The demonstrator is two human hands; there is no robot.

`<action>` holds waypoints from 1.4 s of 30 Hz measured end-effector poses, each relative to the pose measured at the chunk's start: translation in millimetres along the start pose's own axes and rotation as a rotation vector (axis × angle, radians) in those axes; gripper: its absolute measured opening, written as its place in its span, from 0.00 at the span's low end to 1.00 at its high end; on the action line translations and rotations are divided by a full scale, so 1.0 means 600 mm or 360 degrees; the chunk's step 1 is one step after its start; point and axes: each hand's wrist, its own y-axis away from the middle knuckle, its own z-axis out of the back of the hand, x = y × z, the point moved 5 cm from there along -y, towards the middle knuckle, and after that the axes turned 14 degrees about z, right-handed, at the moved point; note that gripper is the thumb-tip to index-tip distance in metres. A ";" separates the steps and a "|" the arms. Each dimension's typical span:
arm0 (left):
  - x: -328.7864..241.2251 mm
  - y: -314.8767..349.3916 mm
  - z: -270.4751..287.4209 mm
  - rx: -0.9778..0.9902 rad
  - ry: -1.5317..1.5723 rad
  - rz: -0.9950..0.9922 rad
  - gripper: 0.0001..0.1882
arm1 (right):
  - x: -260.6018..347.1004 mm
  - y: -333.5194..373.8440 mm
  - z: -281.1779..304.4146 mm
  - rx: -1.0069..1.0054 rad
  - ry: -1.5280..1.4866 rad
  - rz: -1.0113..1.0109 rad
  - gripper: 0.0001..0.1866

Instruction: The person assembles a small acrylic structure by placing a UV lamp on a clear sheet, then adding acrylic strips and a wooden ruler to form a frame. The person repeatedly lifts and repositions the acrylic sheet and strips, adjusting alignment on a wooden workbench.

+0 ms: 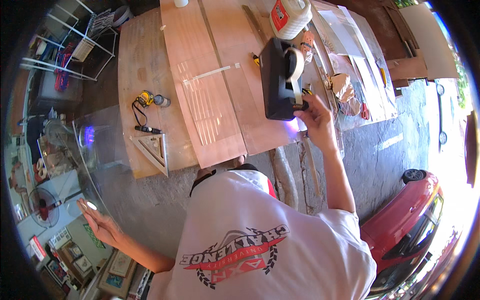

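Note:
My right hand (318,120) is at the near end of a black tape dispenser (272,82), thumb and fingers pinched at its cutter. A pale strip of tape (296,90) runs from the roll down to those fingertips; the pinched end is hidden. Out to the left, my left hand (101,223) has its fingers along the edge of a large clear sheet (92,150), which hangs beside the table and reflects a purple glow. On the wooden table (150,50) lies another clear panel (207,110) with a whitish strip across it.
A tape measure (145,98), a small dark bottle (161,101) and a triangular square (156,150) lie left on the table. Beyond the dispenser stand a white jug (290,19) and a power strip (307,42). Red-handled scissors (365,111) lie right; a red car (405,225) is behind.

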 end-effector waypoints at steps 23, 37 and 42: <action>0.183 0.035 -0.130 -0.0047 -0.0077 0.0001 0.28 | -0.326 0.161 -0.046 0.0392 0.0318 0.0296 0.16; 0.199 0.033 -0.142 -0.0001 0.0102 -0.0014 0.27 | -0.430 -0.265 0.143 -0.0067 0.1269 -0.0118 0.16; 0.205 0.046 -0.156 0.0041 0.0072 -0.0021 0.27 | -0.523 -0.367 0.128 -0.0076 0.1428 -0.0026 0.19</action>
